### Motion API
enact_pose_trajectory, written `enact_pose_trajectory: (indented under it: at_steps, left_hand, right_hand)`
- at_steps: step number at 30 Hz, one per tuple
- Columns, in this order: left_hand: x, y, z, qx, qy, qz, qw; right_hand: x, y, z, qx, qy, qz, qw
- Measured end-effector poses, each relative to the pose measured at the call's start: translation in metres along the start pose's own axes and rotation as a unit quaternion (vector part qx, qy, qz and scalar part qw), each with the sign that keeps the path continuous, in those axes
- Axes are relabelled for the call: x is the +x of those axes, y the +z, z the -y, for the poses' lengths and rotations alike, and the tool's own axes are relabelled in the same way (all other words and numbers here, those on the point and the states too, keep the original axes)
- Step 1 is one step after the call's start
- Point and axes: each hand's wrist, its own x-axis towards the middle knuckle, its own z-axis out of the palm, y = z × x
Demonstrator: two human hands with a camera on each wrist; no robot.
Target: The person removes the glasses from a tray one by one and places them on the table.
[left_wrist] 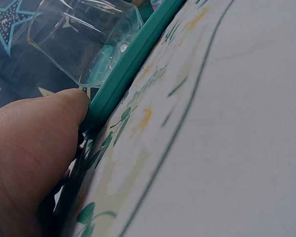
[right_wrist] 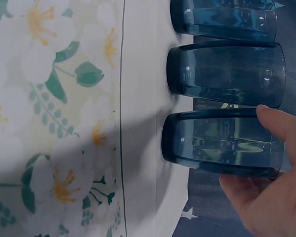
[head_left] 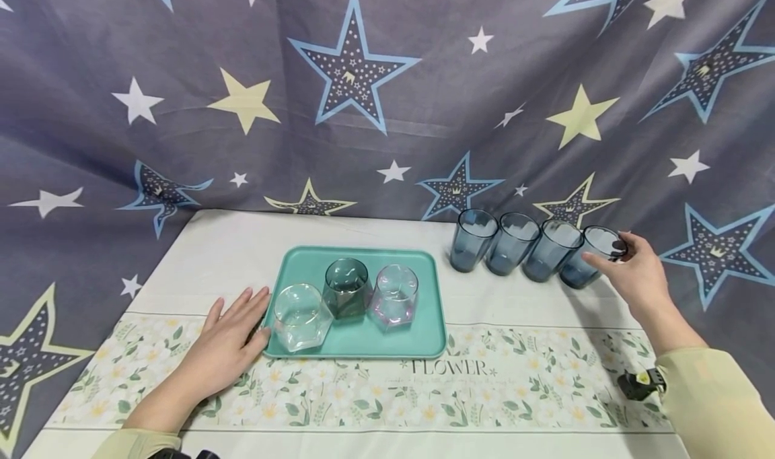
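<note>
Four-in-a-row is avoided here: several blue glass tumblers stand side by side at the back right, and my right hand (head_left: 640, 275) grips the rightmost blue tumbler (head_left: 580, 270) near its rim, thumb on one side and fingers on the other. In the right wrist view that same tumbler stands upright on the cloth. My left hand (head_left: 233, 341) lies on the cloth with fingers spread, touching the left edge of a teal tray (head_left: 357, 344). On the tray stand a clear glass (head_left: 301, 321), a dark grey-green glass (head_left: 347, 289) and a pinkish glass (head_left: 395, 297).
A white tablecloth (head_left: 375, 233) with a flowered band covers the table. Behind it hangs a grey curtain (head_left: 399, 149) with stars. The other blue tumblers (head_left: 473, 243) stand close to the left of the held one.
</note>
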Motion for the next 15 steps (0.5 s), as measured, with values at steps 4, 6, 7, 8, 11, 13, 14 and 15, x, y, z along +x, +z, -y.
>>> enact_pose_trajectory:
  at_steps: [4, 6, 7, 8, 11, 13, 14, 15]
  left_hand:
    - [0.0002, 0.0008, 0.0007, 0.002, 0.001, -0.002, 1.0000]
    - [0.0002, 0.0010, 0.0008, 0.002, 0.001, -0.002, 1.0000]
    - [0.0003, 0.0009, 0.0007, 0.001, 0.000, -0.001, 1.0000]
    - [0.0003, 0.0010, 0.0007, 0.001, 0.000, 0.000, 1.0000]
    - [0.0005, 0.0003, 0.0004, 0.001, -0.002, 0.003, 1.0000]
    - [0.0006, -0.0002, 0.0002, 0.000, -0.003, 0.004, 1.0000]
    - [0.0006, -0.0004, 0.0001, 0.000, -0.003, 0.005, 1.0000]
    - [0.0006, -0.0006, 0.0001, 0.000, -0.003, 0.004, 1.0000]
  right_hand:
    - [0.0001, -0.0001, -0.0003, 0.007, 0.001, 0.006, 1.0000]
    - [-0.0005, -0.0002, -0.0005, 0.011, 0.003, 0.010, 0.9999]
    - [-0.0008, -0.0003, -0.0004, 0.013, 0.002, 0.011, 0.9999]
    - [-0.0012, -0.0004, -0.0001, 0.015, 0.001, 0.012, 0.9998]
    - [-0.0027, -0.0020, 0.0020, 0.026, 0.003, 0.016, 0.9995]
    - [-0.0039, -0.0041, 0.0046, 0.029, 0.003, 0.015, 0.9994]
    - [-0.0046, -0.0053, 0.0061, 0.031, 0.003, 0.015, 0.9994]
    - [-0.0055, -0.0067, 0.0078, 0.032, 0.002, 0.014, 0.9994]
